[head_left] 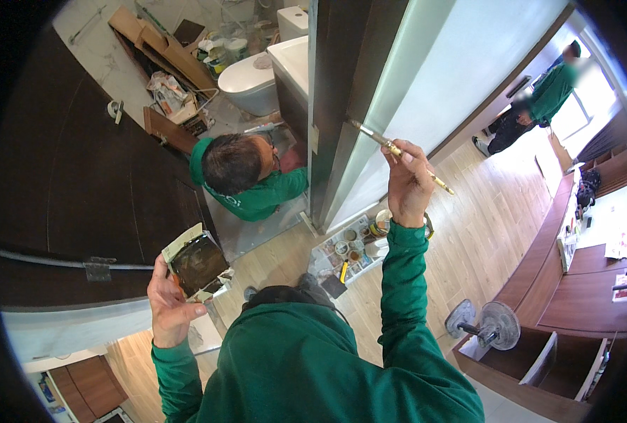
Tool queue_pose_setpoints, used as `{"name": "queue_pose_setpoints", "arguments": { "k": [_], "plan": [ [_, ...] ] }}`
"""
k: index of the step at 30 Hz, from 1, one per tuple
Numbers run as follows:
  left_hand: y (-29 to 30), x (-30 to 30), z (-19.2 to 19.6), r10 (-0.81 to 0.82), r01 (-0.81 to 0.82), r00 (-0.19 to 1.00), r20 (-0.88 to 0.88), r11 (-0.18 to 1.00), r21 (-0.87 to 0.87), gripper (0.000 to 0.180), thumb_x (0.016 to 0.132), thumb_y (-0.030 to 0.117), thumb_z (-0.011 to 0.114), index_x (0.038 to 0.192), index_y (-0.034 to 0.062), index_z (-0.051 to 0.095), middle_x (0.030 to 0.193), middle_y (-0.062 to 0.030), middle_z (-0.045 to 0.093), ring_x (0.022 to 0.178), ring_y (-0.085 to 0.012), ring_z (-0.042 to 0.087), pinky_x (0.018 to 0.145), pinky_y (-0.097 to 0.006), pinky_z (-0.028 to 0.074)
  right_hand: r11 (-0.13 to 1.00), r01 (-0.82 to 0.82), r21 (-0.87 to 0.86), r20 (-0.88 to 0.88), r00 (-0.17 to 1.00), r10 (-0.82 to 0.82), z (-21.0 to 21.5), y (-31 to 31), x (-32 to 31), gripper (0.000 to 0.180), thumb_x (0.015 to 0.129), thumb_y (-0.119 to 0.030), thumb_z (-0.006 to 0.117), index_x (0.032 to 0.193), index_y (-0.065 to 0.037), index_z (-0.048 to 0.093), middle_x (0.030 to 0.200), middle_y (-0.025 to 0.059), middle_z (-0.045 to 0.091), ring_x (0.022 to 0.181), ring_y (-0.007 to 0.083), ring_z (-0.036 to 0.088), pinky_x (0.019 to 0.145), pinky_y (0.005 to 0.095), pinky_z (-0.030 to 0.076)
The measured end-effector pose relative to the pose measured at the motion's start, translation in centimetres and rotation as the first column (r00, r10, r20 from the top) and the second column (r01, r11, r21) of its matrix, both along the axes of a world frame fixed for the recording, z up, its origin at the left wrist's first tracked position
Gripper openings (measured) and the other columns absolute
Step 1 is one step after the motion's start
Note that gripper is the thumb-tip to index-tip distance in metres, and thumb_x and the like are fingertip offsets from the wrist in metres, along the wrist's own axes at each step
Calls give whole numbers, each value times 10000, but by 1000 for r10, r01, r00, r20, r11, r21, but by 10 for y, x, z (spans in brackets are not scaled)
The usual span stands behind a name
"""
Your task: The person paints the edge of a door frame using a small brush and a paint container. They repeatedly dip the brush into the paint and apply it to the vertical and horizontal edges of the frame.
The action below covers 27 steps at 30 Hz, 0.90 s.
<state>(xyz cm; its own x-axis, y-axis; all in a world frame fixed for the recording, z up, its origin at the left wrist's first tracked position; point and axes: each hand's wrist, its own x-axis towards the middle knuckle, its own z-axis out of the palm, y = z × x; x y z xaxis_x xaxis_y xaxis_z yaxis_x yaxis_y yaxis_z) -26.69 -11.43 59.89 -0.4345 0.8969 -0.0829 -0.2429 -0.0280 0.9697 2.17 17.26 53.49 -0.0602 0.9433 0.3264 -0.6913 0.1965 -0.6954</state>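
home under renovation — toilet [248, 83], washbasin [290, 58], wood-plank floor [468, 190] — with buckets [237, 49] and small pots [342, 247] about

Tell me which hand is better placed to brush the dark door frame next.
Probably your right hand: it holds the brush, with the tip close to the door frame. Your left hand is farther from it and holds a small, dark-smeared tray.

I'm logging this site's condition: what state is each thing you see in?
Brush: in the right hand, tip at the dark door frame
Square holder: in the left hand, smeared dark inside
Door: open
Toilet: lid down
Small cups: uncovered
Yellow tool: lying flat
Low cabinet: compartments open
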Motion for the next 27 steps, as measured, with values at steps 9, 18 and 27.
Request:
{"name": "queue_pose_setpoints", "arguments": {
  "k": [9, 18, 27],
  "plan": [
    [4, 0, 9, -61, 62, 996, 58, 998, -10, 1015, 542, -18, 841, 1439, -27, 365, 1246, -135, 640, 1136, -249, 643, 1030, -358, 494, 999, -47, -2, -20, 999, 46, -6, -22, 16, 344, 789, -126, 615, 1032, 107, 682, 1049, 255, 699, 993, 306, 628, 998, 422, 443],
    [10, 11, 18, -83, 82, 996, 18, 996, 37, 1023, 533, -12, 826, 1442, -26, 358, 1237, -128, 629, 1095, -236, 651, 978, -357, 525, 997, -29, 74, -60, 998, 33, 3, -29, 25, 314, 831, -139, 619, 1025, 95, 695, 1034, 253, 696, 1029, 343, 627, 968, 442, 464],
    [9, 19, 25, -99, 100, 995, -19, 994, 47, 1004, 530, -21, 813, 1429, -24, 367, 1235, -129, 627, 1087, -245, 660, 943, -348, 547, 986, -144, 88, -77, 986, 151, 7, -28, 19, 288, 871, -149, 613, 1004, 92, 698, 997, 253, 702, 975, 342, 649, 918, 428, 492]
  ]
}}
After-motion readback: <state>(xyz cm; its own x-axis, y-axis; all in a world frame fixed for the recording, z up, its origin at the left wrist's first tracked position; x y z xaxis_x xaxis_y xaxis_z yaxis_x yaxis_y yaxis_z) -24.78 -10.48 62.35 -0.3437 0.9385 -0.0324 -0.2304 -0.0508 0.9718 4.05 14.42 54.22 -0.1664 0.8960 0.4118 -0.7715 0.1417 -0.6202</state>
